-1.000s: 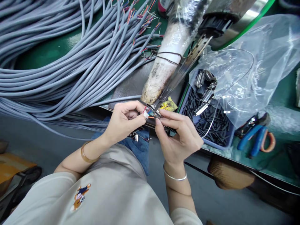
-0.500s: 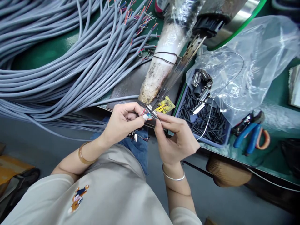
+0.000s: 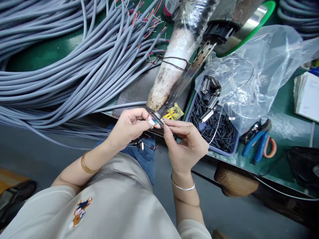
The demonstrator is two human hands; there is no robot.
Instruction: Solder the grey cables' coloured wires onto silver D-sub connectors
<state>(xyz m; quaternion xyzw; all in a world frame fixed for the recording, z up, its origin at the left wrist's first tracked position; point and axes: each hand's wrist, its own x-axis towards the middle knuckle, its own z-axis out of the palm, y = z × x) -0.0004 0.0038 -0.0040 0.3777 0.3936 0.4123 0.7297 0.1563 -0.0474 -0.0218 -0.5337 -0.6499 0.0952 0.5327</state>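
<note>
My left hand (image 3: 128,127) is closed in a pinch on thin coloured wires at the end of a grey cable, right at a small metal connector (image 3: 156,119). My right hand (image 3: 185,142) pinches the same connector from the right, thumb and forefinger pressed together on it. Both hands meet at the front edge of the bench, just below the tip of a wrapped, stained white tool (image 3: 169,74) and a metal strip (image 3: 191,71). A yellow tag (image 3: 174,113) lies beside the connector.
A big bundle of grey cables (image 3: 62,66) with stripped coloured ends covers the left of the green bench (image 3: 286,106). A blue tray (image 3: 219,129) holds black sleeves and metal connectors, under a clear plastic bag (image 3: 261,73). Blue and orange pliers (image 3: 259,142) lie at the right.
The view has shifted slightly; both hands stay pinched at the connector, the right fingers drawn a little closer to the left thumb.
</note>
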